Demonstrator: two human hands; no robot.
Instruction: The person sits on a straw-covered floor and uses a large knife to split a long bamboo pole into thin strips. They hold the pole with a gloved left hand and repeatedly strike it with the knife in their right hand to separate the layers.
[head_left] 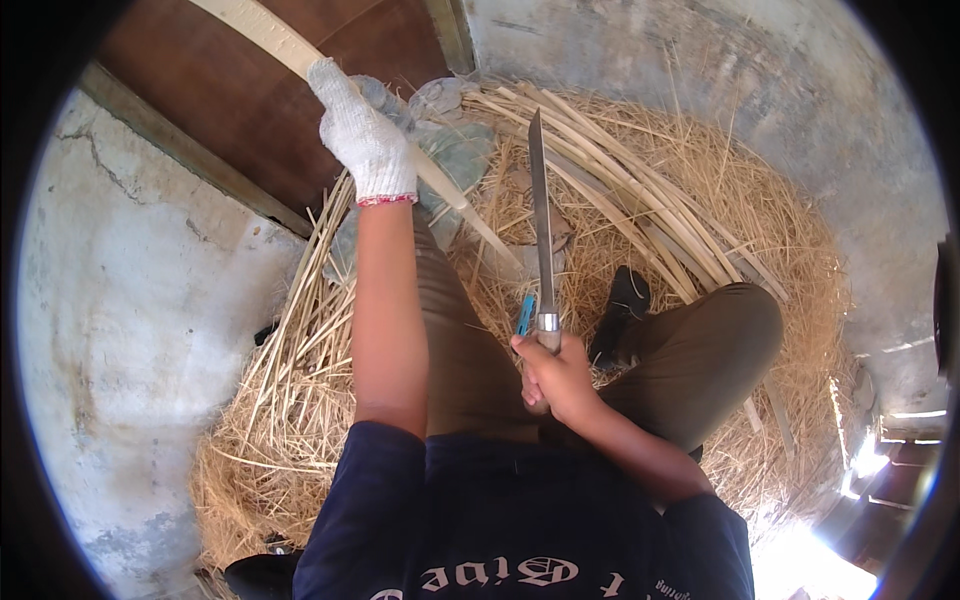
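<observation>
My left hand [368, 138], in a white knitted glove with a red hem, is closed round a long pale bamboo strip [265, 35]. One end of the strip runs out past the upper left edge; the other slants down to a narrow tip above the straw. In my bare right hand [560, 378] is a long-bladed knife [542, 215], gripped by its wooden handle below a metal collar. Its blade points upward, to the right of the strip and apart from it. A small blue object [526, 314] lies just beyond the right hand.
Split bamboo strips [640, 200] lie bundled on straw-like shavings [790, 230] at the right, with more thin strips [310, 300] at the left. Stones [455, 150] sit before a brown panel [270, 110]. Worn walls [160, 330] enclose the corner. My bent legs [700, 345] frame the space.
</observation>
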